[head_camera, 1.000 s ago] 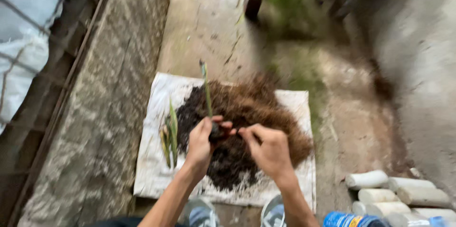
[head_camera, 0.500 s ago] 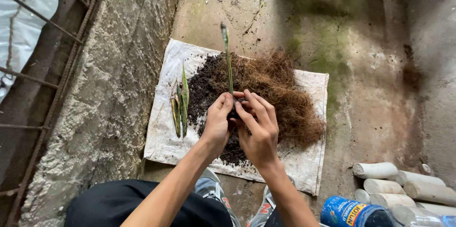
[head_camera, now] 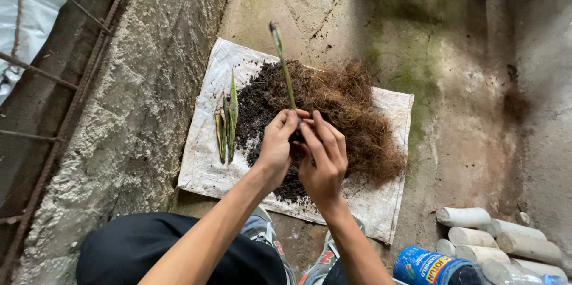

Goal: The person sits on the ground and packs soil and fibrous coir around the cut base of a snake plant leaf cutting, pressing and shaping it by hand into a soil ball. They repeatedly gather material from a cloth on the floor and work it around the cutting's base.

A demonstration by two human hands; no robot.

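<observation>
Standing upright, the leaf cutting (head_camera: 282, 64) (tip away) between both hands (head_camera: 301, 151).

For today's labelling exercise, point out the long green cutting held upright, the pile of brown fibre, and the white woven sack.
long green cutting (head_camera: 283, 73), head view, mid-stem above the hands
pile of brown fibre (head_camera: 351, 106), head view, its middle
white woven sack (head_camera: 202, 169), head view, bare left edge

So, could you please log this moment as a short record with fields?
left hand: left hand grips the base of an upright green cutting
right hand: right hand cupped against the same base
under hands: dark soil and brown fibre piled on a white sack
beside soil: spare cuttings lying flat
floor, lower right: white cylinders, blue-labelled bottle
</observation>
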